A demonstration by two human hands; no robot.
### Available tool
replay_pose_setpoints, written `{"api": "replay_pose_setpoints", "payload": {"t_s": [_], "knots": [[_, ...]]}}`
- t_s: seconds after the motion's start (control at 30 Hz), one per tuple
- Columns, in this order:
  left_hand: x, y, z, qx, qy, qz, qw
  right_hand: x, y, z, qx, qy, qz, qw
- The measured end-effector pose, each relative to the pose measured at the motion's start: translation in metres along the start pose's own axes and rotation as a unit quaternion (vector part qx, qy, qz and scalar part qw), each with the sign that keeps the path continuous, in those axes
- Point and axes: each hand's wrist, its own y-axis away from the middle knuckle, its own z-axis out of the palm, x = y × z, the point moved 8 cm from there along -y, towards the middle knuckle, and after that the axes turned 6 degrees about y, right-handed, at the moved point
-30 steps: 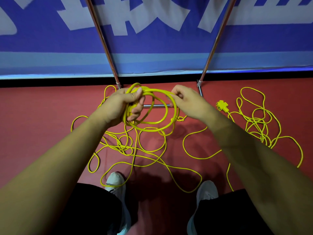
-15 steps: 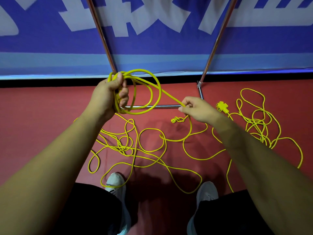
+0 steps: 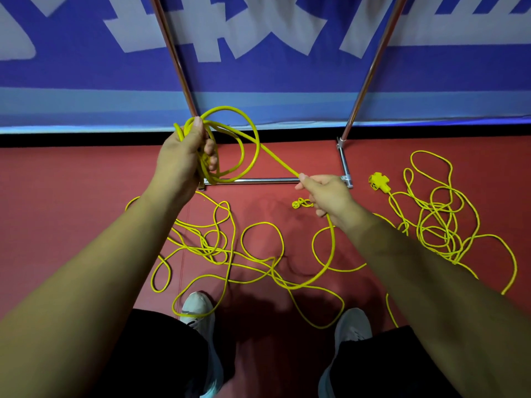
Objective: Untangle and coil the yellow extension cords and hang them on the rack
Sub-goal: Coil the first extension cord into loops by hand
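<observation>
Hands have pulled apart since a second ago. Back then they were close together, and the right hand was laying a loop onto the coil. Now the left hand (image 3: 184, 159) holds the coil (image 3: 258, 145) up above the left end of the rack's bottom bar (image 3: 267, 181). The right hand (image 3: 327, 196) has slid along the cord to just in front of the bar's right end. A straight piece of cord (image 3: 278, 160) runs tight between them, crossing over the bar. That looks like the pull before the next loop, so the coiling is under way but far from done.

Lots of loose cord (image 3: 258, 265) lies on the floor in front of the bar. A second cord pile (image 3: 436, 225) sits to the right of the bar, with no hand on it.

Both arms reach forward. The left hand's thumb and fingers curl round the coil's loops. The right hand pinches the cord between thumb and curled fingers.
</observation>
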Motion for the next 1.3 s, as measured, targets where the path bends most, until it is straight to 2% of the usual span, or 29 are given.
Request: {"api": "replay_pose_setpoints", "payload": {"t_s": [0.13, 0.27, 0.4, 0.5, 0.63, 0.73, 0.87, 0.93, 1.0, 1.1, 1.17, 1.23, 1.3], "knots": [[0.003, 0.006, 0.006, 0.0, -0.127, 0.028, 0.991, -0.002, 0.006, 0.02, -0.056, 0.056, 0.038, 0.996], [0.005, 0.01, 0.009, 0.01, -0.197, 0.047, 0.979, -0.012, 0.033, 0.05, -0.174, 0.037, 0.037, 0.983], [0.0, 0.009, 0.013, -0.006, -0.203, 0.046, 0.978, -0.019, 0.044, 0.062, -0.215, 0.143, -0.024, 0.966], [-0.005, 0.008, 0.016, -0.021, -0.235, 0.047, 0.971, -0.027, 0.046, 0.066, -0.222, 0.244, -0.091, 0.94], [-0.012, 0.009, 0.019, -0.028, -0.261, 0.033, 0.964, -0.05, 0.058, 0.066, -0.255, 0.319, -0.158, 0.899], [-0.017, 0.011, 0.024, -0.048, -0.22, 0.021, 0.974, -0.063, 0.07, 0.071, -0.293, 0.342, -0.196, 0.871], [-0.029, 0.013, 0.03, -0.06, -0.043, -0.044, 0.996, -0.066, 0.081, 0.078, -0.336, 0.349, -0.225, 0.845], [-0.035, 0.013, 0.029, -0.044, 0.037, -0.073, 0.996, -0.066, 0.082, 0.077, -0.339, 0.351, -0.238, 0.84], [-0.039, 0.013, 0.029, -0.046, 0.066, -0.083, 0.993, -0.067, 0.083, 0.075, -0.344, 0.328, -0.239, 0.847], [-0.038, 0.016, 0.034, -0.071, -0.012, -0.061, 0.996, -0.075, 0.084, 0.071, -0.342, 0.267, -0.231, 0.871], [-0.037, 0.021, 0.042, -0.096, -0.083, -0.048, 0.991, -0.079, 0.085, 0.07, -0.344, 0.261, -0.239, 0.87], [-0.035, 0.028, 0.052, -0.134, -0.166, -0.03, 0.977, -0.083, 0.087, 0.068, -0.337, 0.26, -0.252, 0.869], [-0.033, 0.032, 0.055, -0.148, -0.252, -0.017, 0.956, -0.087, 0.082, 0.062, -0.311, 0.239, -0.247, 0.886]]}}
